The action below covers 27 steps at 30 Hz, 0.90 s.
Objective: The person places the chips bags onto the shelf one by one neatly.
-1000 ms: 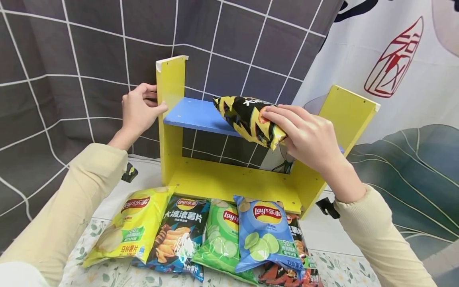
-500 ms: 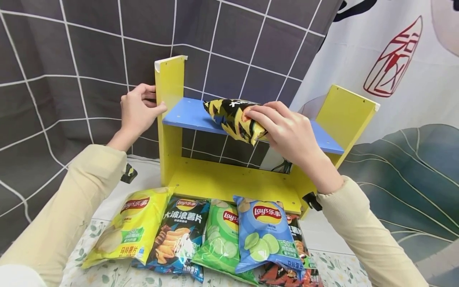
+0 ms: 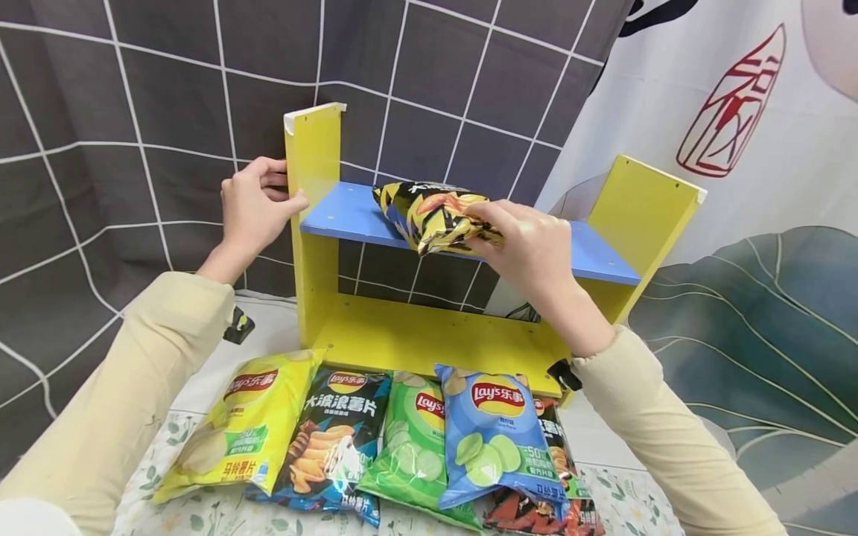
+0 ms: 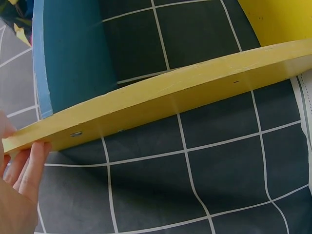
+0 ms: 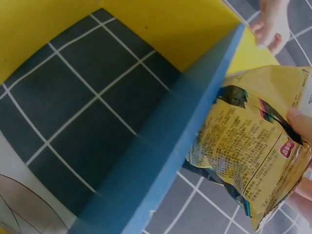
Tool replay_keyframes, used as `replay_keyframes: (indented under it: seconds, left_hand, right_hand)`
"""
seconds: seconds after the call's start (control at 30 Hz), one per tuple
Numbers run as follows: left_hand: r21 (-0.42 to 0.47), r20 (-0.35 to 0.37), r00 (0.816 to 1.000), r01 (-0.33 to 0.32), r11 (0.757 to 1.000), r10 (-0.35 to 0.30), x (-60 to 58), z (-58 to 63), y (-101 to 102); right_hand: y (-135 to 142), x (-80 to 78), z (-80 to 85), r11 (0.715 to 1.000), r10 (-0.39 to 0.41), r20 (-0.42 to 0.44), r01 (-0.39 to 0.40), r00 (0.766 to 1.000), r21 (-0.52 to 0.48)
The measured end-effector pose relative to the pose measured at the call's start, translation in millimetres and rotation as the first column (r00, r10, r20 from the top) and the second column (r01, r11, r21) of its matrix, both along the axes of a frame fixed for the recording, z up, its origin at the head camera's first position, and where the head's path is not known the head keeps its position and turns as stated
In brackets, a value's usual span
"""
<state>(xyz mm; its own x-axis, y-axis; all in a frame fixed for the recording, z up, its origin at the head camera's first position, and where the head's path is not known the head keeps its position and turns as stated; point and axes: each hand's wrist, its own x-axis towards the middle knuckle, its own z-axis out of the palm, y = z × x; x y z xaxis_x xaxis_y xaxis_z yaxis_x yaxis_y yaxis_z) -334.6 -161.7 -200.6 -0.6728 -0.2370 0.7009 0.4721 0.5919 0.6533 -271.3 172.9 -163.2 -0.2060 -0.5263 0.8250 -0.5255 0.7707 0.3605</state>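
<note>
My right hand (image 3: 529, 249) grips a black-and-yellow bag of chips (image 3: 429, 212) by its near right end. The bag lies tilted over the blue board (image 3: 603, 257) of a small yellow shelf (image 3: 429, 335). In the right wrist view the printed yellow back of the chip bag (image 5: 243, 151) shows against the blue board's edge, with the thumb on it. My left hand (image 3: 258, 205) holds the shelf's left side panel near its top, thumb at the front edge. Seen from the left wrist, the fingers (image 4: 31, 170) press the panel's outer face.
Along the shelf's foot lie a yellow chip bag (image 3: 244, 424), a black-and-blue one (image 3: 331, 439), a green one (image 3: 412, 439) and a blue one (image 3: 499, 432). The blue bag overlaps a black-and-red bag (image 3: 550, 514). A dark grid-patterned curtain (image 3: 167, 89) hangs behind.
My right hand has carried the black-and-yellow chip bag left and turned it, bringing it over the blue board. The left hand stays on the shelf's side panel.
</note>
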Motion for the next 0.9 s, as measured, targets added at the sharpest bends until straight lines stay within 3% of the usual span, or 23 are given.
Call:
replay_keyframes:
  seconds: [0.27,0.57,0.9]
  left_hand:
    - [0.004,-0.004,1.000,0.000,1.000,0.000,0.1,0.2,0.4]
    - [0.018,0.013,1.000,0.004,1.000,-0.005,1.6,-0.8,0.7]
    - [0.014,0.034,0.999,0.019,1.000,-0.019,0.6,0.8,0.5]
  right_hand:
    - [-3.5,-4.9,-7.1,0.996,-0.006,0.133,-0.005,0.991,0.086]
    - [-10.0,-8.6,-13.2,0.989,0.022,0.215,-0.053,0.976,0.139]
    - [-20.2,-18.1,-12.9,0.968,-0.042,0.323,-0.042,0.945,0.249]
